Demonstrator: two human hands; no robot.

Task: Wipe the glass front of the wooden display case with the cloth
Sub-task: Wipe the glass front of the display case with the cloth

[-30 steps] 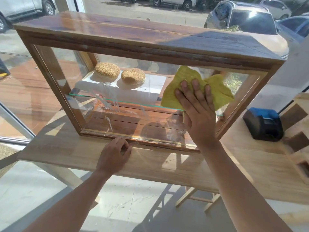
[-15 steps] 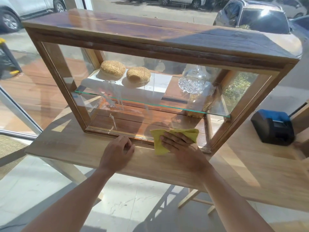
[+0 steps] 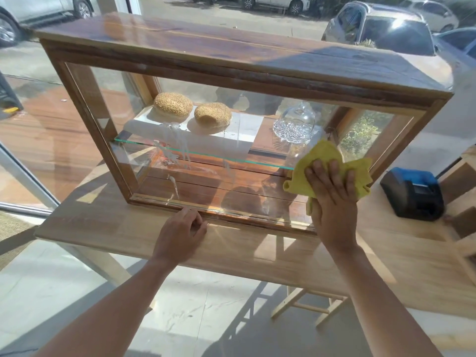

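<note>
The wooden display case (image 3: 231,63) stands on a light wooden table (image 3: 386,258). Its glass front (image 3: 206,161) carries wet streaks left of centre. My right hand (image 3: 332,202) presses a yellow cloth (image 3: 322,161) flat against the lower right part of the glass, fingers spread over it. With curled fingers, my left hand (image 3: 180,233) rests on the table against the bottom rail of the case. Inside, two seeded buns (image 3: 172,104) and a cut-glass dome (image 3: 295,124) sit on a glass shelf.
A black and blue device (image 3: 412,194) sits on the table right of the case. Wooden steps (image 3: 463,215) rise at the far right. A window wall with parked cars (image 3: 386,27) lies behind. A tiled floor (image 3: 180,313) shows below the table edge.
My right hand swept the cloth from high on the glass down to the bottom rail, then up and right to the lower right area. The left hand stayed at the bottom rail.
</note>
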